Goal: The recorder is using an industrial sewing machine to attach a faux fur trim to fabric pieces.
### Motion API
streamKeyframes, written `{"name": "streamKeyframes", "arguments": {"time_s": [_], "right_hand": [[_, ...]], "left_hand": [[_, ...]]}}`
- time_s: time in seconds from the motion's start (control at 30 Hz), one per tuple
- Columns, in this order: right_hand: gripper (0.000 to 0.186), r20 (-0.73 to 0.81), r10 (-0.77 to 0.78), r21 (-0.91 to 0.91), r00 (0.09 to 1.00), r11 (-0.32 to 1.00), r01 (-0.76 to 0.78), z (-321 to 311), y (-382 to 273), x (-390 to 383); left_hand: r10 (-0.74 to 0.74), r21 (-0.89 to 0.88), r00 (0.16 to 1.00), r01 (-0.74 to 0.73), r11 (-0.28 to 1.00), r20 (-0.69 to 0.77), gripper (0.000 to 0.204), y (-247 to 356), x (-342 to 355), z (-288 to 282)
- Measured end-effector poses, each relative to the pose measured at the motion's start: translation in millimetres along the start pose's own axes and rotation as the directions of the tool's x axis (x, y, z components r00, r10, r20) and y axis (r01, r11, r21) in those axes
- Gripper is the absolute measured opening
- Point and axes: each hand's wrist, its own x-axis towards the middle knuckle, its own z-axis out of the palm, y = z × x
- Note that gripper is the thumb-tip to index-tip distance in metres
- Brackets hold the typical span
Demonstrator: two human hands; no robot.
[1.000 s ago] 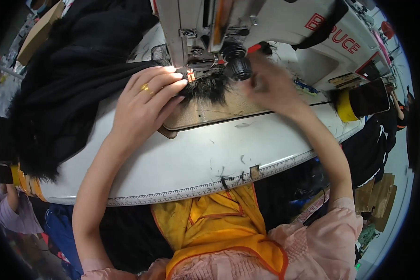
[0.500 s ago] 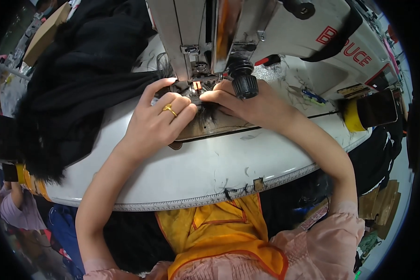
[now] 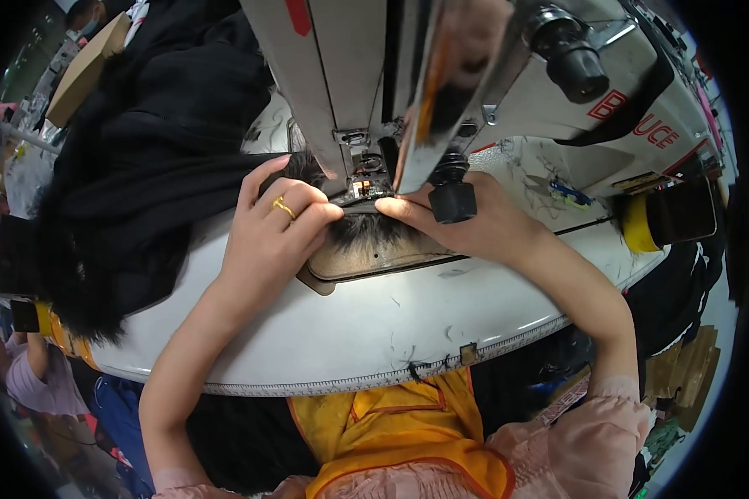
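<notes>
A black fabric edge with dark fur trim (image 3: 364, 229) lies at the needle area of a white sewing machine (image 3: 354, 91). My left hand (image 3: 273, 237), with a gold ring on it, pinches this edge left of the presser foot (image 3: 366, 188), its forefinger raised over the cloth. On the other side my right hand (image 3: 483, 220) holds the edge, thumb on top; a black knob hides some of its fingers. The rest of the black garment (image 3: 166, 141) spreads over the table to the left, furry along its outer border.
A ruler strip (image 3: 308, 387) runs along the near edge of the white table (image 3: 349, 324), with loose fur tufts about. Blue-handled snips (image 3: 570, 193) lie at the right. A cardboard box (image 3: 87, 71) stands far left; a person in lilac (image 3: 42, 382) sits beyond the table's left end.
My hands have moved slightly apart, and a longer stretch of the dark edge with its fur shows between them. The whole view has shifted, with the machine head looming larger.
</notes>
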Motion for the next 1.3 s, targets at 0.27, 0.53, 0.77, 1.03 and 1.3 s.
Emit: {"name": "streamKeyframes", "arguments": {"time_s": [0.27,0.53,0.77,1.03,1.3], "right_hand": [[0.028,0.03,-0.058,-0.096,0.998,0.994,0.061,7,-4,-1],[0.021,-0.093,-0.232,-0.28,0.968,0.939,0.198,-5,20,5],[0.007,-0.236,-0.33,-0.259,0.914,0.928,0.268,12,15,8],[0.009,-0.223,-0.06,-0.088,0.973,0.995,0.041,17,25,5],[0.012,-0.167,-0.174,-0.317,0.97,0.942,0.114,17,15,9]], "left_hand": [[0.005,-0.123,0.999,-0.01,0.992,-0.04,0.015,16,6,-1],[0.258,0.068,0.966,-0.258,0.964,0.007,0.024,-19,9,16],[0.166,-0.038,0.985,-0.168,0.985,-0.043,0.02,-20,10,19],[0.168,0.049,0.983,-0.165,0.985,-0.075,0.02,-20,19,23],[0.198,0.216,0.977,-0.178,0.96,-0.078,0.014,-11,19,17]]}}
